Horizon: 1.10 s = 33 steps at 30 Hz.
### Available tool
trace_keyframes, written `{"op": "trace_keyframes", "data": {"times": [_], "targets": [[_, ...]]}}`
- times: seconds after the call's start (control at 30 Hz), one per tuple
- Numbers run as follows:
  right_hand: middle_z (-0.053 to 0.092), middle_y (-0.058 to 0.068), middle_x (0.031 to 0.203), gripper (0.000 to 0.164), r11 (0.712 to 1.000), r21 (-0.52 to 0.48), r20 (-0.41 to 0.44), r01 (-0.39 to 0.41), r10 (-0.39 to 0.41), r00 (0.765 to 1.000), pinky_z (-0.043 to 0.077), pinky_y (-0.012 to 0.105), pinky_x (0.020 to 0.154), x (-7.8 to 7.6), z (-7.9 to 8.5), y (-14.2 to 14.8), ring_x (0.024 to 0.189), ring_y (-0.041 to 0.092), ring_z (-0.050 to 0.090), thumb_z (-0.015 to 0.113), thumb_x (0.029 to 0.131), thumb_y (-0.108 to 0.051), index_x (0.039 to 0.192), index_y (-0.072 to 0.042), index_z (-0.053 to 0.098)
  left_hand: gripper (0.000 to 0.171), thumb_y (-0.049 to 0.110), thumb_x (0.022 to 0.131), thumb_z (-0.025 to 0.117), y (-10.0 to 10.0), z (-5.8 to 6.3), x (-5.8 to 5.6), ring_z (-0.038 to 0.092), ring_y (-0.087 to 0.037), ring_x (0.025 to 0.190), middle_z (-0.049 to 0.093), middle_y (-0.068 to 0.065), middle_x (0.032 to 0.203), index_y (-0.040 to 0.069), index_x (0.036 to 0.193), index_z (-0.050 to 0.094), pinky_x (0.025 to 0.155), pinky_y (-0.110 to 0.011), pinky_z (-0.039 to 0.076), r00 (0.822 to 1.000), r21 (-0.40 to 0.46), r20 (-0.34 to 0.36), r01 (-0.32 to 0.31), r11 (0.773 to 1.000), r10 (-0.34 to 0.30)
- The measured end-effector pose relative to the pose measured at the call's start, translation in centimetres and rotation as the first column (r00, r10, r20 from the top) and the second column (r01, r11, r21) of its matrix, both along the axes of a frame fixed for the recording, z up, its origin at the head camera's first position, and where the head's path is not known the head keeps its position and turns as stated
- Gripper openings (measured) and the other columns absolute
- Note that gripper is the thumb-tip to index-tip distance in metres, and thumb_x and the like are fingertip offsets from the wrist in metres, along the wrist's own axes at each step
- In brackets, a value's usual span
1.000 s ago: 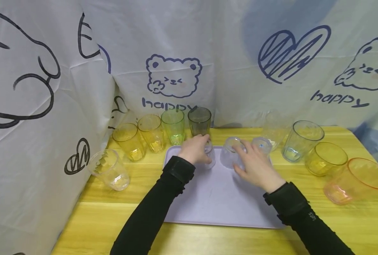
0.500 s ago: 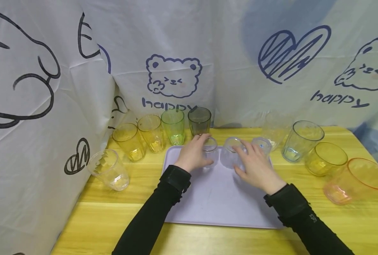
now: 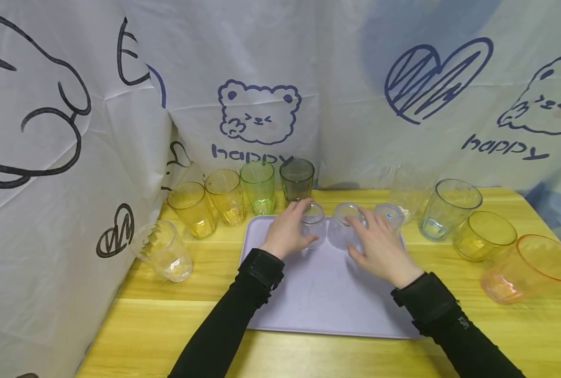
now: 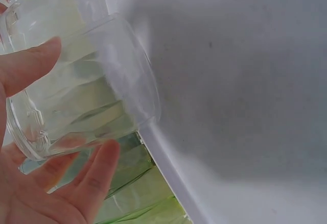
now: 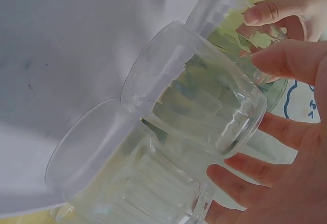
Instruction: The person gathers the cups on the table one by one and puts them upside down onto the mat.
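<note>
Three clear drinking glasses stand upside down in a row along the back of a pale lilac tray (image 3: 328, 294). My left hand (image 3: 287, 228) curves round the leftmost clear glass (image 4: 87, 91); its thumb lies along one side, its fingertips along the other. Over the middle clear glass (image 5: 199, 91), my right hand (image 3: 380, 249) is spread with thumb and fingers on either side of the base. In the right wrist view the thumb sits a little off the glass, the fingertips close to the base edge. The third clear glass (image 5: 148, 183) is partly hidden behind my right hand in the head view.
Behind the tray on the left are two yellow glasses (image 3: 193, 212), a green glass (image 3: 258, 184) and a dark grey glass (image 3: 297, 181). A clear glass (image 3: 167, 252) stands far left. To the right are a tall clear glass, a bluish glass (image 3: 448, 210), a yellow cup and an orange-rimmed cup (image 3: 526, 273).
My left hand has shifted slightly left and toward me, so more of the leftmost clear glass shows. The right hand has stayed in place.
</note>
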State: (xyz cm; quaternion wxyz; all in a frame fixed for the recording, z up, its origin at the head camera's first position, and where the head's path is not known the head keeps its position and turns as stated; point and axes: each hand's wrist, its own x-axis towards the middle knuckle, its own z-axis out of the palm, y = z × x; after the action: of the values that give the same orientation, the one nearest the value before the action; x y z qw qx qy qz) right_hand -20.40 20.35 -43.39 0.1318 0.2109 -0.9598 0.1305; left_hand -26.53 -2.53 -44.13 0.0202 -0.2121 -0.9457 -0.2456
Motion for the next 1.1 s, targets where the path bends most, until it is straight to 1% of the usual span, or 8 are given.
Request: {"op": "trace_keyframes", "data": {"times": [0.27,0.37,0.53,0.67,0.77,0.9,1.0,1.1], "targets": [[0.047,0.032,0.143,0.059,1.000,-0.006,-0.007,-0.005,0.005,1.000,0.039,0.070,0.108,-0.1,-0.1,-0.1,0.127,0.054,0.050,0.076,0.084,-0.020,0.137,-0.003,0.055,0.088,0.035,0.081,0.084,0.0,-0.1,0.2,0.062,-0.035,0.122,0.054,-0.011,0.145,0.021,0.154,0.037,0.095,-0.050,0.057,0.999,-0.028,-0.006,-0.037,0.999,0.037],[0.047,0.032,0.142,0.059,1.000,-0.009,-0.016,-0.008,0.008,1.000,0.039,0.070,0.107,0.0,-0.1,-0.1,0.126,0.054,0.050,0.077,0.084,-0.020,0.136,-0.003,0.055,0.089,0.037,0.081,0.083,0.0,-0.1,0.4,0.061,-0.035,0.122,0.052,-0.010,0.146,0.022,0.155,0.036,0.091,-0.051,0.058,0.999,-0.033,-0.023,-0.046,0.998,0.046],[0.047,0.032,0.143,0.058,1.000,-0.012,-0.019,-0.011,0.011,1.000,0.039,0.070,0.107,0.0,-0.1,-0.2,0.126,0.054,0.049,0.077,0.084,-0.019,0.135,-0.003,0.055,0.090,0.039,0.080,0.082,0.0,-0.1,0.8,0.056,-0.032,0.128,0.049,-0.008,0.149,0.023,0.156,0.035,0.088,-0.049,0.059,0.997,-0.007,-0.069,-0.045,0.999,0.045],[0.047,0.031,0.144,0.056,0.999,-0.034,-0.027,-0.018,0.017,0.999,0.038,0.070,0.108,0.3,-0.1,-0.1,0.128,0.053,0.048,0.077,0.084,-0.018,0.134,-0.002,0.056,0.085,0.042,0.083,0.078,0.1,0.0,1.2,0.050,-0.030,0.135,0.048,-0.007,0.150,0.021,0.154,0.038,0.093,-0.047,0.058,0.989,0.014,-0.138,-0.048,0.999,0.049],[0.048,0.029,0.143,0.055,0.996,-0.079,-0.058,-0.032,0.028,0.998,0.040,0.069,0.107,0.7,-0.1,-0.1,0.128,0.051,0.048,0.076,0.084,-0.016,0.133,-0.002,0.057,0.076,0.041,0.085,0.075,0.3,0.3,1.6,0.047,-0.028,0.139,0.051,-0.007,0.149,0.018,0.151,0.044,0.101,-0.045,0.055,0.974,0.035,-0.221,-0.053,0.998,0.060],[0.052,0.028,0.140,0.050,0.983,-0.170,-0.124,-0.070,0.050,0.991,0.043,0.066,0.104,1.2,0.1,-0.1,0.127,0.049,0.050,0.074,0.084,-0.011,0.131,-0.002,0.058,0.061,0.035,0.089,0.072,0.7,0.8,2.3,0.051,-0.028,0.135,0.057,-0.008,0.143,0.012,0.142,0.054,0.111,-0.042,0.049,0.937,0.090,-0.340,-0.054,0.995,0.082],[0.056,0.026,0.135,0.045,0.964,-0.246,-0.155,-0.104,0.067,0.986,0.048,0.063,0.100,1.5,0.4,0.0,0.123,0.046,0.054,0.073,0.084,-0.007,0.127,0.001,0.060,0.050,0.030,0.092,0.068,1.2,1.1,3.0,0.055,-0.028,0.132,0.061,-0.009,0.138,0.010,0.137,0.059,0.113,-0.041,0.047,0.910,0.128,-0.403,-0.046,0.991,0.094],[0.061,0.023,0.128,0.042,0.938,-0.329,-0.134,-0.113,0.073,0.988,0.052,0.058,0.095,1.9,0.7,0.2,0.118,0.041,0.059,0.072,0.084,-0.004,0.125,0.002,0.062,0.043,0.026,0.094,0.066,1.7,1.3,3.8,0.057,-0.029,0.131,0.062,-0.010,0.135,0.009,0.133,0.062,0.112,-0.041,0.047,0.891,0.153,-0.445,-0.027,0.988,0.093]]}}
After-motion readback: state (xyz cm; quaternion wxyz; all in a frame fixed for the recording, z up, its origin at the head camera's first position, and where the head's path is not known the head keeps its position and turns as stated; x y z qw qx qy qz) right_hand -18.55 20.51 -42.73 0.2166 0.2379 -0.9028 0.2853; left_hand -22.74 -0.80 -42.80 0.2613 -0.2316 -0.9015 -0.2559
